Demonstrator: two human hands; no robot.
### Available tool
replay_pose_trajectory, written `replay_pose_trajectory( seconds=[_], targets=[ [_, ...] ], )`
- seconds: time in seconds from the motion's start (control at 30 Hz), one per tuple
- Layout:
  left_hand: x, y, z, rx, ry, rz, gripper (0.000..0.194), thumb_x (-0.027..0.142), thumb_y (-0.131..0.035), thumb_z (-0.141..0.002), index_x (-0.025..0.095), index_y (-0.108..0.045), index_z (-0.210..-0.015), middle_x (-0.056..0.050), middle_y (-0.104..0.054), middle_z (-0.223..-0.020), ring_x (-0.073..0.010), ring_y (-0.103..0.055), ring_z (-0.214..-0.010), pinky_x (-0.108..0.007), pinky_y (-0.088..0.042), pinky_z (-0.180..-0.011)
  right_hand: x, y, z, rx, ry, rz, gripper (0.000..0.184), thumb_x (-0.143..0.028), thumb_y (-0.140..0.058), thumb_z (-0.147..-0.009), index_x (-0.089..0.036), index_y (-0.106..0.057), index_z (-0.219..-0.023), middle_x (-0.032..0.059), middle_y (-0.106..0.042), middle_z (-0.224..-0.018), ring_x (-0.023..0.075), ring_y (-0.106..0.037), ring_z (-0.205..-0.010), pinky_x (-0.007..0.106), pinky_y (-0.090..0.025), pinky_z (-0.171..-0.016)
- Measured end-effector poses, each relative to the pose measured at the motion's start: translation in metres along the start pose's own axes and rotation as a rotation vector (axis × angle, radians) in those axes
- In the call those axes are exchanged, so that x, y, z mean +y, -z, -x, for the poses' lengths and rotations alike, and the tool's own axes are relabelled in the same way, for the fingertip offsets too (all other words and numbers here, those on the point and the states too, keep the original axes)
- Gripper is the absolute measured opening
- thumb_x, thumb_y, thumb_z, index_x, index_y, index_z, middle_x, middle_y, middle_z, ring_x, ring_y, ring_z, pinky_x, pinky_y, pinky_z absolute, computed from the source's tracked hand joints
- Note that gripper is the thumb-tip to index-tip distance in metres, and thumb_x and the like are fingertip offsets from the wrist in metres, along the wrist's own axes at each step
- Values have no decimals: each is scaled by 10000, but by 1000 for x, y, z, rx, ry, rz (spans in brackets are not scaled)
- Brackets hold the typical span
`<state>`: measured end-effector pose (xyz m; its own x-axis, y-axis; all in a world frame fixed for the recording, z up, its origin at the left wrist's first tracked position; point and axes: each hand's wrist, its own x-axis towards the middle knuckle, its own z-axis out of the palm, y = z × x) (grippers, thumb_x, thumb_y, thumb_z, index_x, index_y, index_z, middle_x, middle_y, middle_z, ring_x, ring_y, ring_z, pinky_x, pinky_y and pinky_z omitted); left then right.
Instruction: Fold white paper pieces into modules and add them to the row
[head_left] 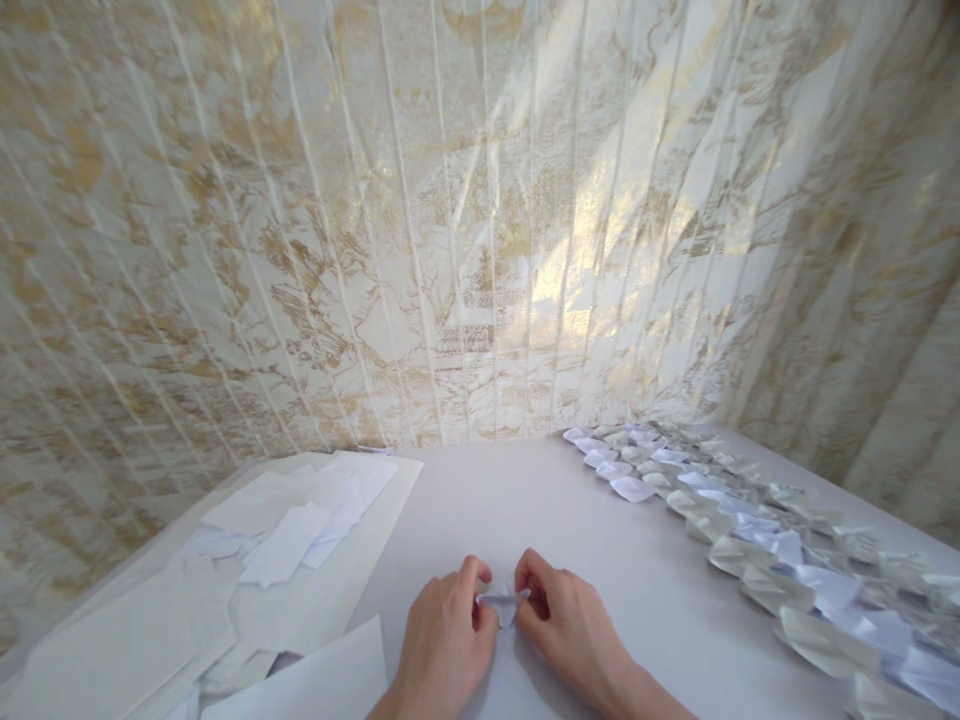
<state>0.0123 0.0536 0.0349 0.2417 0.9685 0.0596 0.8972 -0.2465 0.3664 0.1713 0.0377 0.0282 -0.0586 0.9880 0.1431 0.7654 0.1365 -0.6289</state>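
Note:
Between my two hands is a small folded piece of white paper (pixel 505 602), held just above the pale tabletop near its front middle. My left hand (pixel 451 628) pinches its left end between thumb and fingers. At the other end, my right hand (pixel 564 612) has its fingers curled and closed on the paper's edge. The underside of the paper and some fingertips are hidden from view.
Cut white paper sheets (pixel 300 540) lie in a loose pile on the left. Rows of folded paper pieces (pixel 757 540) cover the table's right side. Behind the table (pixel 457 500) hangs a gold-patterned curtain (pixel 420 220).

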Motion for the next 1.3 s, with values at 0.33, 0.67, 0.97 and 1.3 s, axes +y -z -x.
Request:
replay_pose_trajectory(
  seconds=[0.33, 0.67, 0.97, 1.3],
  targets=[
    [-1, 6, 2, 20, -35, -16, 220, 136, -412, -869, 223, -601, -939, -27, -709, -798, -231, -653, -774, -299, -398, -681, 0, 3, 0, 14, 25, -83, 276, -65, -393, -697, -224, -495, -897, -77, -470, -561, 142, -473, -540, 215, -295, -548],
    [4, 8, 9, 77, -161, 8, 354, 34, -360, -846, 216, -560, -1075, -26, -704, -880, -234, -629, -823, -321, -400, -750, 11, -6, -1, 62, 191, 147, 339, -77, -348, -820, -189, -507, -1097, -16, -673, -660, 176, -648, -589, 242, -343, -579],
    [2, 8, 8, 12, -89, -5, 289, 105, -359, -903, 236, -610, -958, -8, -729, -826, -217, -674, -804, -285, -401, -682, 6, -2, 1, 138, 309, 132, 308, -102, -325, -853, -181, -491, -1101, -54, -603, -572, 149, -585, -473, 229, -334, -521],
    [3, 3, 8, -9, -66, -57, 313, 125, -382, -891, 248, -650, -995, -26, -740, -818, -236, -671, -795, -297, -398, -685, 5, -4, 2, 138, 321, 152, 299, -97, -338, -871, -191, -500, -1105, -38, -640, -591, 155, -616, -500, 226, -342, -516]
  ],
)
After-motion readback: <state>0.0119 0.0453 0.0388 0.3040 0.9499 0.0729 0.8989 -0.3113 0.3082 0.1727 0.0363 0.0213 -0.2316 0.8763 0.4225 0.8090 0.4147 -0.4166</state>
